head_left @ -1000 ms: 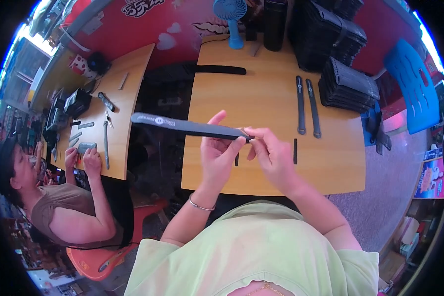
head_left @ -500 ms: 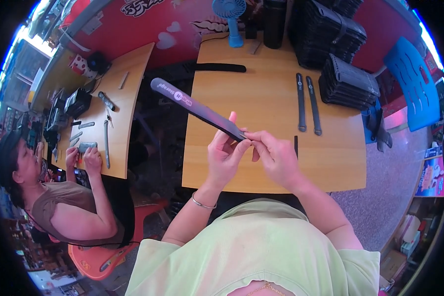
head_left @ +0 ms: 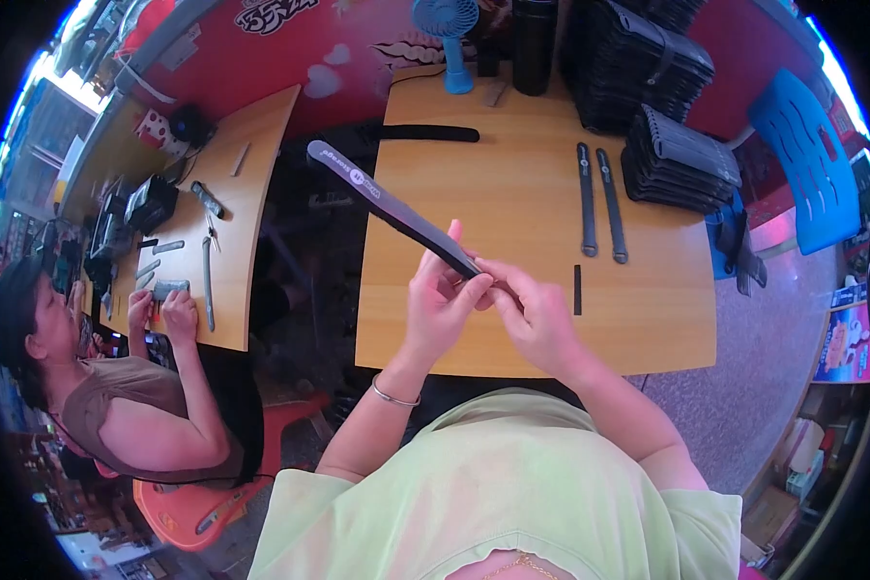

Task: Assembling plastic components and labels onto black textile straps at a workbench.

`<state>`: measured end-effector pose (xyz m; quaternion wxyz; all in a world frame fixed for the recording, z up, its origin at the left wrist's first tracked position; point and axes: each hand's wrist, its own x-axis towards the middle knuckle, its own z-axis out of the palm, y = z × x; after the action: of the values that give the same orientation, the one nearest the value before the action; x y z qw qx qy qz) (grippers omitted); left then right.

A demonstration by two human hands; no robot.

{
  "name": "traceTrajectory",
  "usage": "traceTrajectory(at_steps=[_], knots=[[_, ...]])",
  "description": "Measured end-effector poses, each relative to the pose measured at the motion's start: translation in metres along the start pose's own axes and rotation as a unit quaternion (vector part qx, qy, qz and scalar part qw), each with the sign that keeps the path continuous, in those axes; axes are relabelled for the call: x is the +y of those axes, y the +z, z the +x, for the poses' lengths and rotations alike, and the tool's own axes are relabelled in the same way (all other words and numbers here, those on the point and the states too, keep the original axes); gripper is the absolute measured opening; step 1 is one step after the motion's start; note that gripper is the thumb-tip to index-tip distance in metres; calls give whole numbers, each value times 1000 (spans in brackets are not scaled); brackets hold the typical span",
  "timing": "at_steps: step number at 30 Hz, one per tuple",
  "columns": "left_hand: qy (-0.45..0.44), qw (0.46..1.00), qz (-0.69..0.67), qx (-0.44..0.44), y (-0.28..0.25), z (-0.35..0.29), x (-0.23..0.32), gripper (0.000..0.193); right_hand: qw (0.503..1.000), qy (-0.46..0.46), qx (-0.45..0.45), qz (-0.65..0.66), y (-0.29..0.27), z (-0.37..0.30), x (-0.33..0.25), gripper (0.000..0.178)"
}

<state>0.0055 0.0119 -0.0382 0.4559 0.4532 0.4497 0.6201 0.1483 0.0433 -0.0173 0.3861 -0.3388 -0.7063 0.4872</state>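
Observation:
Above the near part of the wooden table [head_left: 454,353], a long grey strap [head_left: 377,198] with a black underside and rounded free end slants up to the left. My left hand [head_left: 439,307] pinches its lower end between thumb and fingers. The fingertips of my right hand [head_left: 539,324] close on that same end, hiding its tip. Right of my hands lies a short narrow black strip [head_left: 578,290]. Farther back, two grey straps with looped ends, the left strap [head_left: 588,198] and the right strap [head_left: 612,206], lie side by side. A black strap [head_left: 430,133] lies at the far left edge.
Stacked bundles of dark straps [head_left: 681,159] stand at the back right, beside a blue chair [head_left: 807,159]. A small blue fan [head_left: 457,77] and a black cylinder [head_left: 533,48] stand at the back. A co-worker [head_left: 145,406] sits at another table [head_left: 246,193] on the left.
The strap's free end has dipped slightly and shifted right, and the strap looks more bowed. My right fingers have curled more closely around the held end.

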Motion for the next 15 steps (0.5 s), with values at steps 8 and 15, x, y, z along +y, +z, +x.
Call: traceTrajectory(at_steps=[8,15], knots=[[20,998,49,-44,-6,6,3,61,997,-26,-9,-65,-8,0,3,32],[-14,990,111,-91,-11,3,13,70,997,-1,-45,-62,-26,7,-8,31]])
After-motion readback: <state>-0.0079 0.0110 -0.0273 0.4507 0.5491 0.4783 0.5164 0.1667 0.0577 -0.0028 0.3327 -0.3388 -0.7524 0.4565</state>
